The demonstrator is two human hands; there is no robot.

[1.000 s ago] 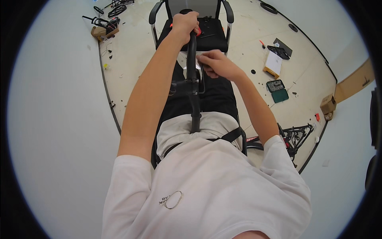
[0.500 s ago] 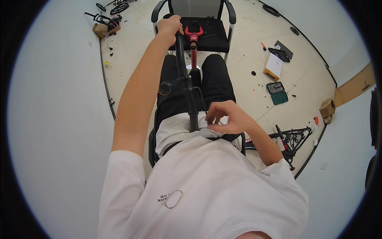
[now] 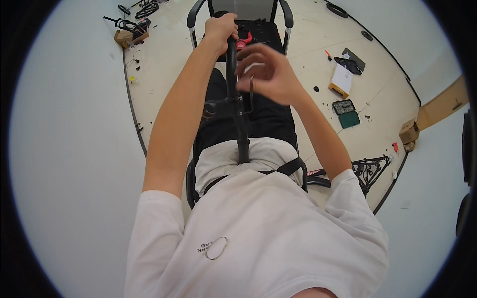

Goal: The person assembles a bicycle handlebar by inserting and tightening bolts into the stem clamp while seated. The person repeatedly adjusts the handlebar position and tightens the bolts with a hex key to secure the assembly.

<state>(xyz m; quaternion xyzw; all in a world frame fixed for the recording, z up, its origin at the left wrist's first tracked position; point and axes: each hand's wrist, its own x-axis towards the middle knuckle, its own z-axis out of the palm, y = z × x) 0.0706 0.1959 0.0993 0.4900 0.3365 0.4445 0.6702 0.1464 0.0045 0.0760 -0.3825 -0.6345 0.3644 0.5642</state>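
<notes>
My left hand (image 3: pixel 221 31) is closed around the far end of a black bicycle handlebar (image 3: pixel 231 67), whose near end rests in my lap. The stem (image 3: pixel 218 107) juts to the left from the middle of the bar. At the stem clamp a thin L-shaped hex key (image 3: pixel 251 97) sticks out to the right, its arm pointing away from me. Over the key's far end hovers my right hand (image 3: pixel 266 72), slightly blurred, fingers curved and apart with nothing visibly gripped. Whether its thumb touches the key I cannot tell.
Ahead stands a black chair (image 3: pixel 283 17) with a red bicycle fork (image 3: pixel 242 43), partly covered by my right hand, at its seat. On the floor to the right lie a green case (image 3: pixel 349 119) of small parts, a white box (image 3: pixel 341 79) and a black bike frame (image 3: pixel 370 171).
My right hand has moved away from my lap, up to the stem clamp. The hex key's arm has swung from pointing toward me to pointing away. The handlebar's far end has shifted slightly right.
</notes>
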